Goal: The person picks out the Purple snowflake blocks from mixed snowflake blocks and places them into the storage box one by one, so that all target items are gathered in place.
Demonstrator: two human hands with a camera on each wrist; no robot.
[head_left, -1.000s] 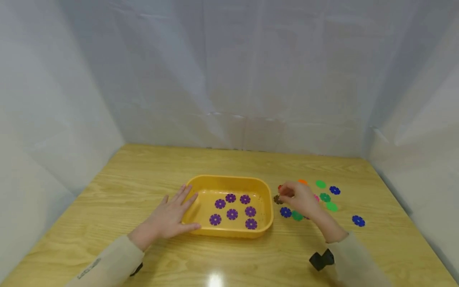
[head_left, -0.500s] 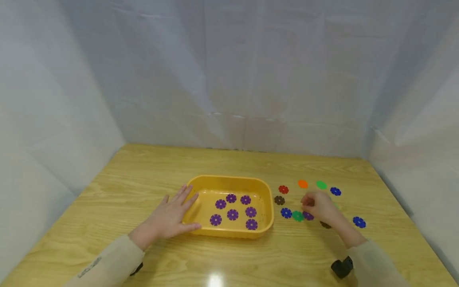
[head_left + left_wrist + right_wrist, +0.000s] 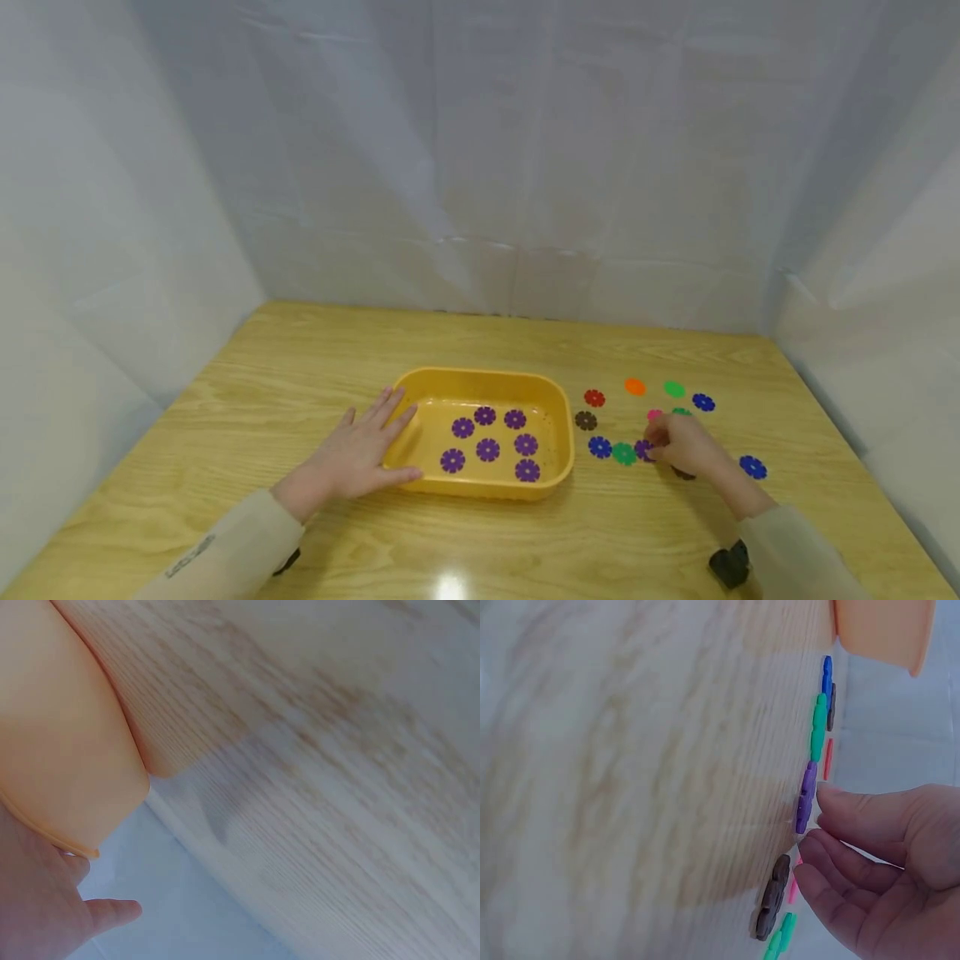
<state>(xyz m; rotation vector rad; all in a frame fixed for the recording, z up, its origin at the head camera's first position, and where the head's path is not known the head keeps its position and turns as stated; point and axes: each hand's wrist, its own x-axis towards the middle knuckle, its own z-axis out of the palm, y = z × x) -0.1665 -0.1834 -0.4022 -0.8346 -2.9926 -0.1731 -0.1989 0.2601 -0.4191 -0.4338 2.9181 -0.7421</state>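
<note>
The left hand (image 3: 352, 454) rests with spread fingers over the left end of a yellow plastic tray (image 3: 480, 489), its thumb along the near rim. Several purple snowflake discs, including one purple disc (image 3: 487, 450), lie flat in the tray. To the right of the tray, the right hand (image 3: 686, 446) reaches down to another purple snowflake disc (image 3: 807, 796) lying on the table. In the right wrist view its thumb and fingertips are a little apart, right at that disc's edge; whether they touch it is hard to tell.
Around the right hand lie a blue disc (image 3: 600, 447), a green disc (image 3: 624, 454), a brown disc (image 3: 586, 421), a red disc (image 3: 594, 398), an orange disc (image 3: 634, 387) and several more. White sheeting (image 3: 480, 167) walls the wooden table (image 3: 315, 350) on three sides.
The right hand has moved right, away from the brown disc beside the tray, and come down at the purple disc. The left hand and tray have stayed put.
</note>
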